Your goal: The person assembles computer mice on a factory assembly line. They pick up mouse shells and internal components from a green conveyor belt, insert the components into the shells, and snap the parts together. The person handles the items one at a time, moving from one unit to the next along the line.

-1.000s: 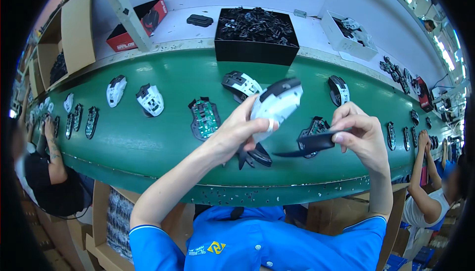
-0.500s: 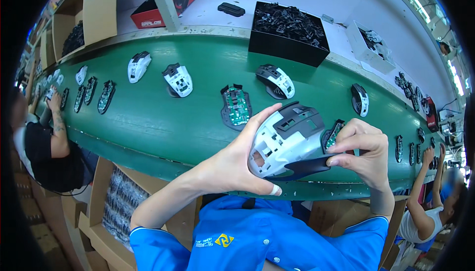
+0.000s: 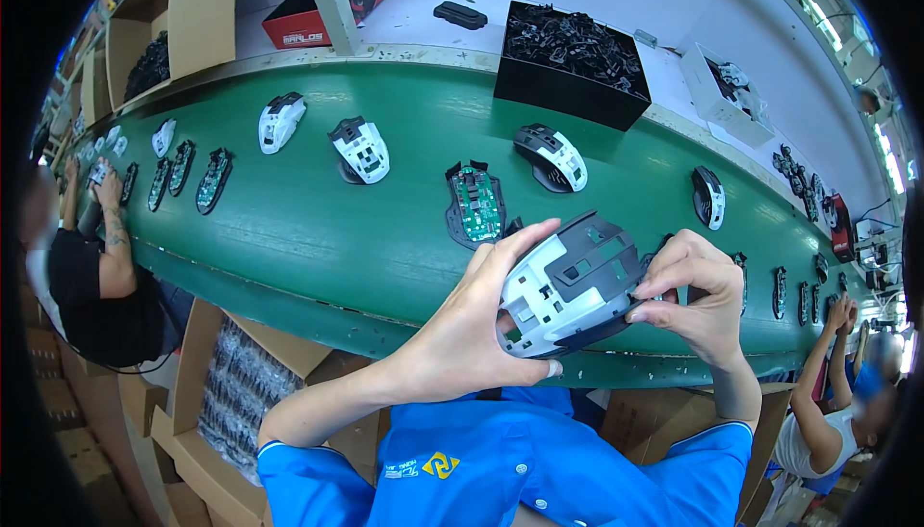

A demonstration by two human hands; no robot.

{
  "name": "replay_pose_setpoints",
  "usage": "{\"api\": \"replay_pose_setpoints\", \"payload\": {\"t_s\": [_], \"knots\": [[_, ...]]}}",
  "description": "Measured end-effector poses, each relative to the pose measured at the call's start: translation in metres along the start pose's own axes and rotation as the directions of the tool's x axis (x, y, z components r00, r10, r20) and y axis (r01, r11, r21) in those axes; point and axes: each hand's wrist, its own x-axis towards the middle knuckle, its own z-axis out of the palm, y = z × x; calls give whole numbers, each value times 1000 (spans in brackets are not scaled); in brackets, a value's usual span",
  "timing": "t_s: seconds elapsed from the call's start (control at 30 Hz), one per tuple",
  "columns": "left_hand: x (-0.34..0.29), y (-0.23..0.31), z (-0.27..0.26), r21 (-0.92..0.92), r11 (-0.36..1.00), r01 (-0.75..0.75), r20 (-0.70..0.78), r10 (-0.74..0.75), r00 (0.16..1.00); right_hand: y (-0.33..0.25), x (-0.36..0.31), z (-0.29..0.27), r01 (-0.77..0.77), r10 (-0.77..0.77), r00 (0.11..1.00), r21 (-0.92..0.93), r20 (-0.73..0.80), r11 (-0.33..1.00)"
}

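A computer mouse shell (image 3: pixel 544 301), white with a dark grey top and square cut-outs, is held above the near edge of the green belt. My left hand (image 3: pixel 457 334) wraps round its left side, thumb below and fingers above. At its right end my right hand (image 3: pixel 698 286) pinches with thumb and fingertips. A dark side panel (image 3: pixel 592 334) runs along the shell's lower edge toward that pinch; the fingers partly hide where they meet. Just beyond the left hand lies a mouse base with a green circuit board (image 3: pixel 478 205).
The green conveyor belt (image 3: pixel 318 248) carries several half-built mice (image 3: pixel 363 150) and circuit-board bases (image 3: pixel 214 180). Behind it stand a black box of small dark parts (image 3: pixel 577 55) and a white box (image 3: pixel 727 94). Cardboard boxes (image 3: pixel 188 421) sit below. Co-workers (image 3: pixel 115 277) work at both sides.
The dark side panel, which stuck out below the shell, now lies closer along its lower edge. Shell and right hand have come nearer together. The belt items appear shifted slightly right.
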Motion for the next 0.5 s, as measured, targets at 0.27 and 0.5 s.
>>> {"api": "replay_pose_setpoints", "payload": {"t_s": [0.27,0.5], "knots": [[-8,9,2,237,970,-47,-55,62,997,-1,0,3,63,-64,998,-36,-16,997],[-9,12,5,292,955,-57,-74,82,994,-1,-7,-3,-222,220,973,33,68,974]]}}
